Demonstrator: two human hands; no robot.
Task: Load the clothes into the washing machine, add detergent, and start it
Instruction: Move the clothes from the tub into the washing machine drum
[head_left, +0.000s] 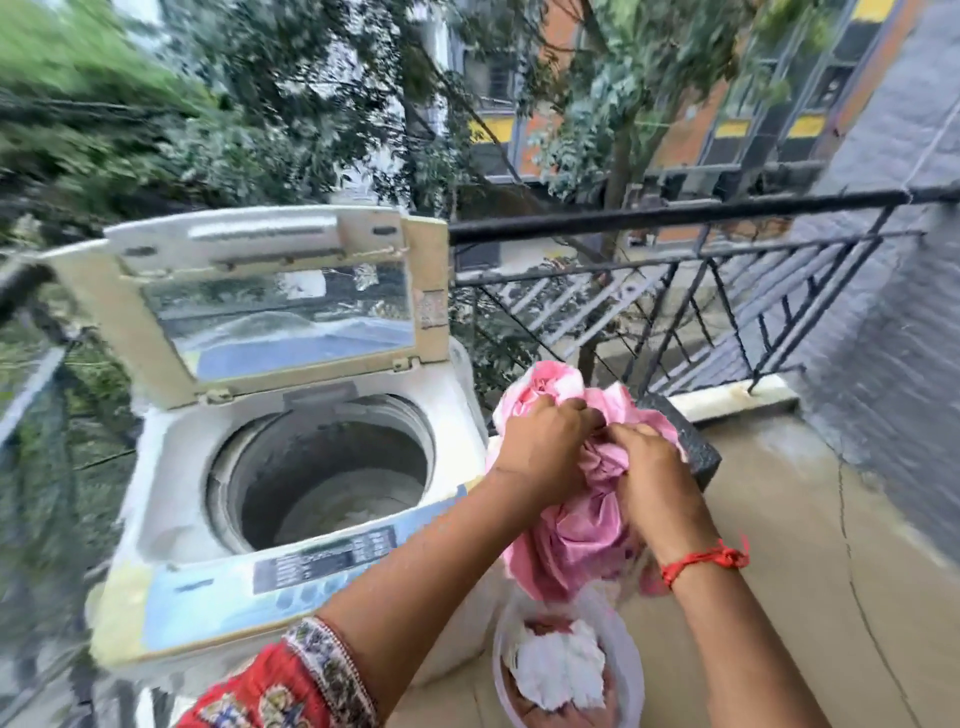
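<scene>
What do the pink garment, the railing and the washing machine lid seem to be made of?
Pink garment: thin woven cloth, probably cotton or a blend; it crumples in soft folds with a faint sheen.
Railing: metal painted black, judging by its thin rigid bars.
Washing machine lid: yellowed cream plastic frame around a clear glass or plastic window that reflects; which one I cannot tell.

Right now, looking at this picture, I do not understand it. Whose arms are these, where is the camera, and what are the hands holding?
The camera sits on the person's head and looks down, so the arms are the wearer's own. The left hand and the right hand both grip a bunched pink cloth. Beside it stands a top-loading washing machine with its lid raised; the drum looks empty. Below the hands, a bucket holds more laundry. All this is on a balcony with a black railing.
</scene>
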